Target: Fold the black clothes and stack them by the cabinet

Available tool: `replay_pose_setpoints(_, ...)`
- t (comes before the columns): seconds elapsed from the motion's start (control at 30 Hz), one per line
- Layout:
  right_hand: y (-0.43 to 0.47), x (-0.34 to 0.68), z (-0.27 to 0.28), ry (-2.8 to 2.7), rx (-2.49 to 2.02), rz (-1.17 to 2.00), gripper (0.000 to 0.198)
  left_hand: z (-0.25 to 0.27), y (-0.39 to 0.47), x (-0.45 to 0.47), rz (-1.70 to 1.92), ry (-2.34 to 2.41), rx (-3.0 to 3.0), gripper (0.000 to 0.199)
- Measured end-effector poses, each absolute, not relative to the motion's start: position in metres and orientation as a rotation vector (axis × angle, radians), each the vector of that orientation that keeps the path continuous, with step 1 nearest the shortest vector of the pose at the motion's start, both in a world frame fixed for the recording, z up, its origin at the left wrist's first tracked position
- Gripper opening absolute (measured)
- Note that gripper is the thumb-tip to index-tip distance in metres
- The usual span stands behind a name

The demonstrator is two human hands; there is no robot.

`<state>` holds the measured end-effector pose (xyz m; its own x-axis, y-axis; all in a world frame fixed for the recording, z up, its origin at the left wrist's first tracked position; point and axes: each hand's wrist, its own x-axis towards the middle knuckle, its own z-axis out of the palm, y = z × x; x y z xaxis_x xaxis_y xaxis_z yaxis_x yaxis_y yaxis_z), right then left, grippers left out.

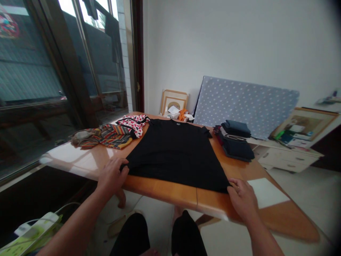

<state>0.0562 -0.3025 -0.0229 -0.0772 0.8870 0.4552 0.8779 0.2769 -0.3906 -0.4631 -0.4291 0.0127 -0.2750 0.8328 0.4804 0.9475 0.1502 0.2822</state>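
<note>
A black T-shirt (176,153) lies spread out on the wooden table (170,190), its neckline at the far side and its hem along the near edge. My left hand (113,174) pinches the hem's left corner. At the right corner, my right hand (242,197) grips the hem between thumb and fingers. The cloth between my hands is mostly flat, with slight creases near the left corner.
A stack of folded clothes (236,140) stands on the table's right. Striped clothing (106,137) and a red-and-white patterned garment (134,124) lie crumpled at left. A white sheet (268,192) rests beside my right hand. A power strip (33,231) is at lower left.
</note>
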Motion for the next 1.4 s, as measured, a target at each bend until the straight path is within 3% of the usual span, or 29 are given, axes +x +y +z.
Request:
replay_pose_setpoints(0.4,-0.345,-0.087,0.013,-2.379,-1.222,0.309,0.019,0.02,-0.414,-0.366,-0.725,-1.96,-2.333,0.024)
replay_pose_setpoints(1.4,-0.341,-0.086,-0.007,-2.424,-1.219,0.202,0.017,0.029,-0.432,-0.367,-0.666,-2.033,-2.307,0.012)
